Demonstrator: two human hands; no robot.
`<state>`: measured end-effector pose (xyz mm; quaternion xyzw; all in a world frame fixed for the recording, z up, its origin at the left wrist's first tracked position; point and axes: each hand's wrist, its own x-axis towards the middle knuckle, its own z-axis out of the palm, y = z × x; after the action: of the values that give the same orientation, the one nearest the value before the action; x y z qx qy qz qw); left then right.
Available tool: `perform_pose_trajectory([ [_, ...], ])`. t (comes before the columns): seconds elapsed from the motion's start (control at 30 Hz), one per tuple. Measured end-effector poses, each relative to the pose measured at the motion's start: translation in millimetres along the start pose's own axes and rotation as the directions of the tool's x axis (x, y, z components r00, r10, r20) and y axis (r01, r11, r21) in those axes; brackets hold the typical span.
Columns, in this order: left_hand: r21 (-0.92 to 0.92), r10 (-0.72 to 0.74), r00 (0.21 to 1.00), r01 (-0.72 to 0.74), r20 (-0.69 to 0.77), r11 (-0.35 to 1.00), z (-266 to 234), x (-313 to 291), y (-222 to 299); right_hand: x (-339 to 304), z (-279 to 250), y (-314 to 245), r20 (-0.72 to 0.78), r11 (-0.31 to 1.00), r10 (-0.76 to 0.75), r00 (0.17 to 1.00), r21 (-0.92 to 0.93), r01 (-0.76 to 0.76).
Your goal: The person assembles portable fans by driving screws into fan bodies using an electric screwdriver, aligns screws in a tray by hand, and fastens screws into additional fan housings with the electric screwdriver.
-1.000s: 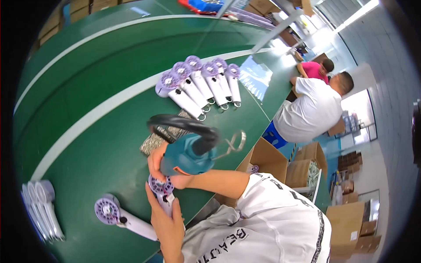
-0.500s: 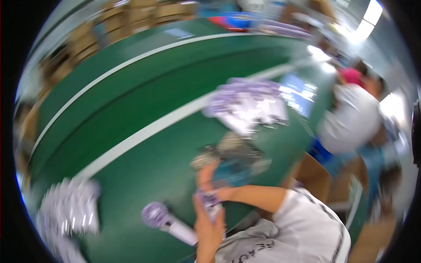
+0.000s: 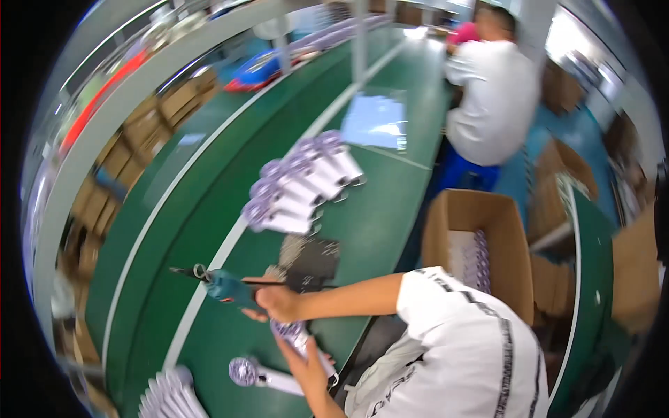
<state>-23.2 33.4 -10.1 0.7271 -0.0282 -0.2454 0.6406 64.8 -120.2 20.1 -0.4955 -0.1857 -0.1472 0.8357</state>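
My left hand [image 3: 306, 366] is closed round a small handheld fan [image 3: 298, 337] with a round purple head and white handle. In my right hand [image 3: 277, 304] is a teal electric screwdriver [image 3: 230, 288], tilted, with a hanging loop and dark cord at its far end. The right hand is just above the held fan's head; whether the tool's tip touches it is hidden. Another fan [image 3: 279, 381] lies on the green table beside my left hand. Beyond my right hand, a dark pad [image 3: 317, 259] has small silvery pieces, probably screws, along its edge.
A row of fans [image 3: 306, 177] lies farther up the table, with more white handles [image 3: 171, 397] at the lower left. Clear plastic sheets [image 3: 375, 120] lie beyond. To the right stand an open cardboard box [image 3: 512, 237] holding fans and a person in a white shirt [image 3: 495, 97].
The view has swung right and sharpened. The screwdriver now extends left from my right hand; earlier a blurred teal shape was beyond that hand. My left hand still holds the fan.
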Motion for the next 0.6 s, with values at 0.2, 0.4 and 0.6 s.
perform_pose_trajectory([
  [0.2, 0.064, 0.108, 0.994, -0.107, -0.025, 0.992, 10.0, 31.7, -1.4, -34.5, -59.0, -117.1, -0.366, 0.961, -0.277, 0.888, -0.122, 0.250],
  [0.4, 0.780, 0.674, 0.733, -0.471, 0.085, 0.413, -12.5, 51.0, 4.0, -111.9, -119.6, -123.7, -0.703, 0.979, -0.205, 0.681, -0.138, 0.153],
  [0.6, 0.491, 0.592, 0.799, -0.559, 0.105, 0.668, 10.8, 38.6, 21.0, -166.0, -140.5, -104.7, -0.859, 0.969, -0.077, 0.505, 0.055, 0.241],
])
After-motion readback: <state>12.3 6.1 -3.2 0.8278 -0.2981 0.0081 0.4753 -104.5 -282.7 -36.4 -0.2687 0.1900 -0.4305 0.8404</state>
